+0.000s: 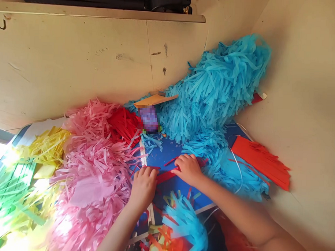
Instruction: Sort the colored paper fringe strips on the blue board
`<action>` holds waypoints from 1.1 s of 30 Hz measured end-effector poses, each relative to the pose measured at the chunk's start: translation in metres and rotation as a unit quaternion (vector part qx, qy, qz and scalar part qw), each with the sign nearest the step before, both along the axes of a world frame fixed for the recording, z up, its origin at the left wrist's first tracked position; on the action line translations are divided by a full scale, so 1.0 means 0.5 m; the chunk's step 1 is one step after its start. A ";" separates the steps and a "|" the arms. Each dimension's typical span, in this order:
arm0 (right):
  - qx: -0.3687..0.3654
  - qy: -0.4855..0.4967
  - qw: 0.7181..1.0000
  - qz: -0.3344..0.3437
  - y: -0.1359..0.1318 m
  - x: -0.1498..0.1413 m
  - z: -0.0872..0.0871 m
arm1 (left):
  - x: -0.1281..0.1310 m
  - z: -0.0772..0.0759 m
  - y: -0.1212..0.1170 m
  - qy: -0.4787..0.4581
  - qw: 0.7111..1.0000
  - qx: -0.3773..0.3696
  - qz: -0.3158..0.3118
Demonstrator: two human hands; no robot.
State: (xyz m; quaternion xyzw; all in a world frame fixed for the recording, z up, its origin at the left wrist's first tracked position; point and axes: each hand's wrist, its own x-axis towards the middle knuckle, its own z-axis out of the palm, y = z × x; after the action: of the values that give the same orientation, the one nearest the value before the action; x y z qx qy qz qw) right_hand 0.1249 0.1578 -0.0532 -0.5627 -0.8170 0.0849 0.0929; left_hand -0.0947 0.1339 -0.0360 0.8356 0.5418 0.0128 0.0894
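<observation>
A strip of red fringed paper stretches between my two hands, low over the blue table. My left hand is closed on its left end, with thin red strands sticking out beyond the fingers. My right hand grips the other end with thumb and fingers together, beside the blue fringe. Just left of my left hand lies a big heap of pink fringed paper. Below my hands a tuft of light-blue fringe hangs near the table's front edge, with orange fringe under it.
Blue fringed paper rises in a tall pile against the wall. Red fringe, yellow fringe and green fringe lie to the left. An orange-red fringed sheet leans at the right, near a white cord. Overhead is a shelf.
</observation>
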 end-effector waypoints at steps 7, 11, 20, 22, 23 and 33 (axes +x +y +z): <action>0.147 -0.031 0.956 0.252 -0.028 -0.002 -0.005 | 0.013 -0.004 -0.003 -0.010 0.993 0.008 -0.117; 0.112 -0.042 0.963 0.241 -0.013 -0.009 -0.013 | 0.029 -0.003 -0.013 -0.001 0.996 0.043 -0.082; 0.041 0.015 0.985 0.165 -0.010 -0.018 0.010 | 0.031 -0.026 -0.014 0.005 0.994 0.097 -0.050; 0.063 0.013 0.983 0.173 -0.018 -0.024 0.009 | 0.031 -0.030 -0.015 0.005 0.993 0.105 -0.045; 0.081 0.006 0.980 0.183 -0.022 -0.028 0.006 | 0.031 -0.031 -0.016 0.004 0.993 0.109 -0.043; 0.189 0.088 0.959 0.191 -0.034 0.037 -0.046 | -0.007 -0.028 -0.055 -0.012 0.994 0.102 -0.048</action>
State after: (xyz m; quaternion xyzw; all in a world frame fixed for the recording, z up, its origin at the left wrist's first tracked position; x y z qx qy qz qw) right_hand 0.1434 0.1407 -0.0760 -0.3588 -0.8991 -0.0058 0.2507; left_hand -0.0980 0.1062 -0.0499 0.8653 0.4957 0.0739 0.0107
